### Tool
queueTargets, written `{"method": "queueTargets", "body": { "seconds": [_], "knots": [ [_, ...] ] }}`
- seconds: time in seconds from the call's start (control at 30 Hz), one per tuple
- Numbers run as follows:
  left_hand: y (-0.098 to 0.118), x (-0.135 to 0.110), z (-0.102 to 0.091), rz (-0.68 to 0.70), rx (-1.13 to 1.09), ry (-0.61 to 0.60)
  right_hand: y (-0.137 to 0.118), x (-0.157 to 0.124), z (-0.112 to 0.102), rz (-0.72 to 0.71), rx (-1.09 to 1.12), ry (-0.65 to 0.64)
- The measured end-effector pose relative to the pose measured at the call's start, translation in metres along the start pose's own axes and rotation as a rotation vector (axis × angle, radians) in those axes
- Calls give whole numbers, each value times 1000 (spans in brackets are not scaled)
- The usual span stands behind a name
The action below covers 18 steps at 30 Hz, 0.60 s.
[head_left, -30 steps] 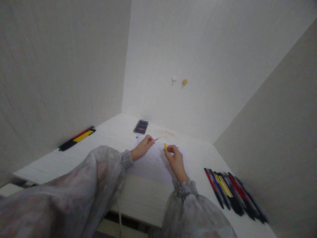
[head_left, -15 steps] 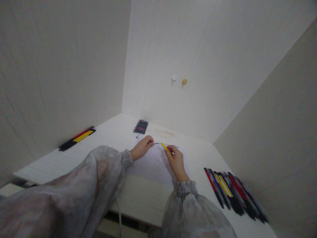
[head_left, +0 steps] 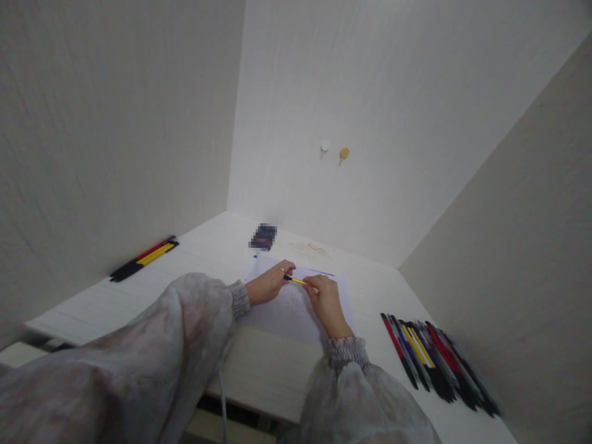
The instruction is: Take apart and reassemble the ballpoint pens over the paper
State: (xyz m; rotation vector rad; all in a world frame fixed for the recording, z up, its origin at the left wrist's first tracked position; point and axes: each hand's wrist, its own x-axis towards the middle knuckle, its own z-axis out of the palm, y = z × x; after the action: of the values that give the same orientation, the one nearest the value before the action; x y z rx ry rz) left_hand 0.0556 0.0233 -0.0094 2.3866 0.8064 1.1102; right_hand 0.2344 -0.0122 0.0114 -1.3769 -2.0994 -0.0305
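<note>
A slim pen [head_left: 298,281], yellow with a black end, lies nearly level between my two hands over the white paper [head_left: 277,317]. My right hand [head_left: 329,305] pinches its yellow end between thumb and fingers. At the black end, the fingers of my left hand [head_left: 271,283] are closed around the tip, which they partly hide. Both wrists rest low over the sheet, and the paper's far edge shows a dark blue line [head_left: 319,271] beyond the right hand.
Several red, yellow, grey and black pens [head_left: 430,354] lie in a row at the right. A smaller bundle of pens [head_left: 145,259] sits by the left wall. A blurred dark phone [head_left: 263,237] is behind the paper. Two hooks [head_left: 345,153] hang on the back wall.
The yellow barrel has turned from slanting up to nearly level, its black end now at my left fingers. The thin dark rod by the left hand no longer shows. The hands are closer together.
</note>
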Motion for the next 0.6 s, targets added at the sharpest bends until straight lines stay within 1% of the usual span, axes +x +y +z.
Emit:
{"method": "queueTargets", "body": {
  "seconds": [0.23, 0.37, 0.47, 0.6],
  "knots": [
    [-4, -1, 2, -15, -38, -23, -2, 0, -1, -33, 19, -111],
    [-2, -2, 1, 3, -33, -73, -5, -3, 1, 51, 129, -169],
    [-1, -2, 1, 3, -16, -98, -6, -5, 2, 100, 227, -136],
    [-3, -1, 2, -15, -2, -88, -3, -5, 2, 83, 280, -49]
  ]
}}
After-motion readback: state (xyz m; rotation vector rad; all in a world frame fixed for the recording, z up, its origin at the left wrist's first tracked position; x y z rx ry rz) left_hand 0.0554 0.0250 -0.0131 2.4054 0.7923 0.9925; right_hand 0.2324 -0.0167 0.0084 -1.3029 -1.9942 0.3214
